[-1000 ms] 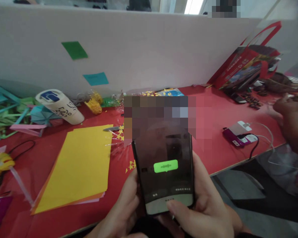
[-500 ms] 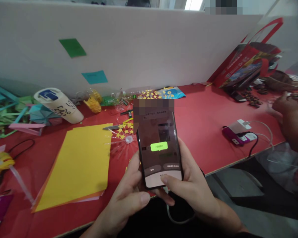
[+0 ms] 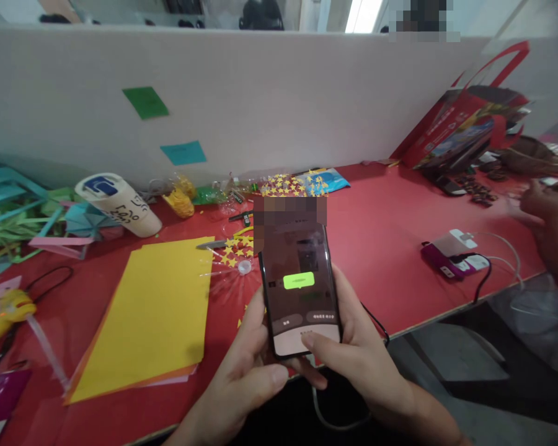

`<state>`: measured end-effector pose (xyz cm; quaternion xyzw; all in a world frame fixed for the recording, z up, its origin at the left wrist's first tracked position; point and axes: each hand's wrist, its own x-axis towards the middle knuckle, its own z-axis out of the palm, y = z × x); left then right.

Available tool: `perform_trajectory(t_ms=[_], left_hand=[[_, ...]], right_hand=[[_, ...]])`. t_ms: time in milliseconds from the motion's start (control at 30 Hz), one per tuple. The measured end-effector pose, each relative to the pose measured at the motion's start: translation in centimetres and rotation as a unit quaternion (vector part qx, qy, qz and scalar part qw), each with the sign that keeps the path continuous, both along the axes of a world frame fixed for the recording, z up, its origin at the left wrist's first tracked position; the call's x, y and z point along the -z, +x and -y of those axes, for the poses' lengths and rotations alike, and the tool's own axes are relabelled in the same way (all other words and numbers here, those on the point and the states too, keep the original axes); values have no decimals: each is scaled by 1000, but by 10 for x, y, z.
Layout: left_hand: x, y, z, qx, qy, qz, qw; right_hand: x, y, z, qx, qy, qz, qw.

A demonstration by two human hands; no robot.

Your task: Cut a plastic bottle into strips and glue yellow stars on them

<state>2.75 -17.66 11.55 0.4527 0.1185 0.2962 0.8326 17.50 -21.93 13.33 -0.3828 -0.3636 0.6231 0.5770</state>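
Observation:
A smartphone (image 3: 302, 303) is held upright between both hands, over the front edge of the red table (image 3: 372, 266). My left hand (image 3: 246, 359) is closed around its left side and lower back, its thumb off the screen. My right hand (image 3: 353, 347) grips the right side, with the thumb pressed on the pale area at the bottom of the screen. A green voice bubble glows mid-screen; the phone's top is pixelated. A white cable (image 3: 317, 402) hangs from its lower end. Behind the phone lie yellow paper stars (image 3: 237, 251) on clear plastic strands.
Yellow paper sheets (image 3: 153, 316) lie left, near a yellow glue gun (image 3: 9, 316) and a white cup (image 3: 121, 207). A purple power strip (image 3: 446, 263) with plugs sits right. Beyond it are a red bag (image 3: 465, 124) and another person's hand (image 3: 546, 198). A white partition (image 3: 279, 93) stands behind.
The camera view has shifted slightly, so the scene sits a little lower and further right. Both hands keep hold of the smartphone, the right thumb still on the screen. The voice bubble's waveform looks smaller.

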Motion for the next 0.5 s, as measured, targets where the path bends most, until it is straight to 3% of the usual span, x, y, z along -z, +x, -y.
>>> perform_trajectory(t_ms=[267, 500], left_hand=[[-2, -3, 0, 18, 13, -42, 999], [-4, -6, -4, 2, 64, -102, 993]], right_hand=[[5, -1, 1, 4, 5, -5, 1000], [8, 1, -1, 74, 21, 46, 996]])
